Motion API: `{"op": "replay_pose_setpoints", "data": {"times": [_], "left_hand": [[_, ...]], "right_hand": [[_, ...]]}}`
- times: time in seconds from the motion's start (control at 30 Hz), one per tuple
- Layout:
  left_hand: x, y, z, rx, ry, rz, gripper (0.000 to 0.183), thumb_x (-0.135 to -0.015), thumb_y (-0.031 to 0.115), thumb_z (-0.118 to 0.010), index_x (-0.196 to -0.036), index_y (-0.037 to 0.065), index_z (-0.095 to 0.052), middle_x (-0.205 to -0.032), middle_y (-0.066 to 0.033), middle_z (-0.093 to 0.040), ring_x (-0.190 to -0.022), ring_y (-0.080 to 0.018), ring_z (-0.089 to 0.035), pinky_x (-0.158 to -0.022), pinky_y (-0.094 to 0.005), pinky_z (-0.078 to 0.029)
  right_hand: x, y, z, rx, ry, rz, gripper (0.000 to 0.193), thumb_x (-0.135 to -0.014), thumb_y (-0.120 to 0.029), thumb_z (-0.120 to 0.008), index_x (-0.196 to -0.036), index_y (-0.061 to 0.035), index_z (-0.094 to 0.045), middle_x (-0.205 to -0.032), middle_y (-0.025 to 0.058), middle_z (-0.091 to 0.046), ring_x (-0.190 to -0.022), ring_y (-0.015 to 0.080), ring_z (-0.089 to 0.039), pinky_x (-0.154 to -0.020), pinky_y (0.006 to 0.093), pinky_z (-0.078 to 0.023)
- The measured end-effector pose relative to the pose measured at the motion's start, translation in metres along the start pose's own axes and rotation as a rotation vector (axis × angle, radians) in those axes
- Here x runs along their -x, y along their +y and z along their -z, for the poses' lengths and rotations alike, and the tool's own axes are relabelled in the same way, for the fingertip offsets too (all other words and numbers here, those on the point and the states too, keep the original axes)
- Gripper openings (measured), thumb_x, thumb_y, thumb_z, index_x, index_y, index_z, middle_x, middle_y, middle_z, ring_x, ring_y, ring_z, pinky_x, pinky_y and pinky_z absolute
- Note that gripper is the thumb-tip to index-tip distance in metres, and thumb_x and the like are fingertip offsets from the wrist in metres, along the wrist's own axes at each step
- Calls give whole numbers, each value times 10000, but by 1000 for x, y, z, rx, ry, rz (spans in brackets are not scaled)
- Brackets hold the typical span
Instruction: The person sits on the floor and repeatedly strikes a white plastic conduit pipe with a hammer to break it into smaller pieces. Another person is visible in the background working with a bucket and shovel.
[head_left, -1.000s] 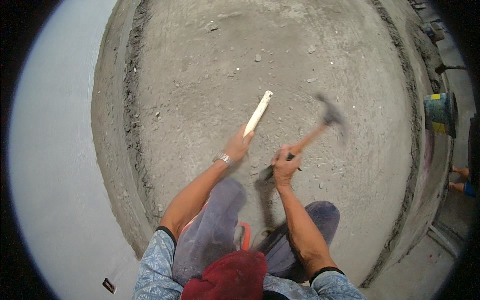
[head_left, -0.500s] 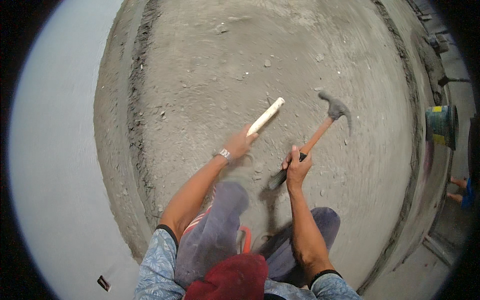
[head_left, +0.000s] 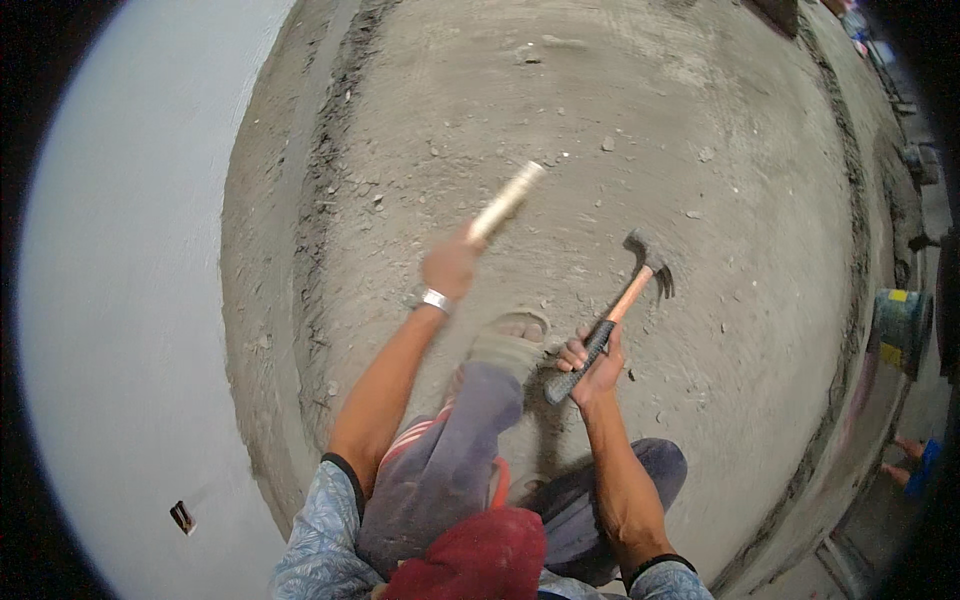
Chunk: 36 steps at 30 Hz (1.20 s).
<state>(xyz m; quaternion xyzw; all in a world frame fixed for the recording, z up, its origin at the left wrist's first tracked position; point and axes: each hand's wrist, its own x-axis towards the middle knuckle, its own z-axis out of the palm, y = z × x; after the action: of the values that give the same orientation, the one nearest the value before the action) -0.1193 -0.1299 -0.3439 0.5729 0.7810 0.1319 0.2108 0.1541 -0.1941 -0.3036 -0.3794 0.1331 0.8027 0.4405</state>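
In the head view, the left hand point(head_left: 449, 268), blurred, is wrapped around one end of a pale rod point(head_left: 507, 200), whose free end points forward and to the right. The right hand point(head_left: 600, 372), palm turned up, grasps a claw hammer point(head_left: 632, 292) by its black grip, the head forward of the fingers and the claw toward the right. The two tools are apart. To handle them well, I would keep the rod's hold firm and near its end, close the fingers fully on the hammer's grip, and keep the claw away from the other wrist and the sandalled foot point(head_left: 520, 328).

The floor point(head_left: 720, 380) is rough grey cement, strewn with crumbs and small chips. A smooth pale wall point(head_left: 130, 250) with a small rectangular recess point(head_left: 182, 517) fills the left; a dark bucket point(head_left: 903, 335) with yellow patches stands at the right.
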Motion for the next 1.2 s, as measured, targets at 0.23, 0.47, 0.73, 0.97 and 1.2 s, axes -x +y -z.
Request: {"op": "replay_pose_setpoints", "data": {"times": [0.23,0.47,0.73,0.97,1.2], "left_hand": [[-11,0,6,136,4,276,466,-955,410,-405,-1309,109,-446,-823,-238,-644,-732,-426,-617,-614,-505,-468],[-16,8,9,285,66,239,478,-927,434,-470,-1298,135,-439,-788,-235,-640,-745,-450,-613,-632,-527,-468],[-18,22,10,369,2,282,461,-927,417,-470,-1296,142,-438,-806,-252,-641,-779,-460,-615,-651,-540,-464],[-14,-2,13,381,137,318,456,-932,377,-482,-1285,89,-458,-767,-253,-629,-715,-461,-601,-609,-528,-458],[-18,9,18,285,59,268,439,-930,394,-482,-1245,89,-470,-719,-249,-620,-671,-459,-600,-567,-526,-450]], "right_hand": [[-5,2,-1,482,298,118,606,-848,-702,-426,-686,-118,-434,-499,-11,-376,-382,126,-343,-382,282,-304],[-14,-15,-68,848,147,420,651,-844,-725,-402,-735,-85,-452,-522,4,-418,-401,135,-407,-399,286,-356],[-71,22,-115,924,-108,613,644,-844,-701,-444,-741,-65,-464,-546,13,-444,-444,132,-439,-406,281,-370],[-86,26,-118,1312,103,207,617,-910,-639,-373,-685,-76,-491,-526,8,-453,-421,119,-433,-390,276,-347],[-59,62,-130,1064,-112,578,648,-923,-628,-337,-674,-55,-508,-520,22,-478,-431,132,-465,-405,287,-360]]}}
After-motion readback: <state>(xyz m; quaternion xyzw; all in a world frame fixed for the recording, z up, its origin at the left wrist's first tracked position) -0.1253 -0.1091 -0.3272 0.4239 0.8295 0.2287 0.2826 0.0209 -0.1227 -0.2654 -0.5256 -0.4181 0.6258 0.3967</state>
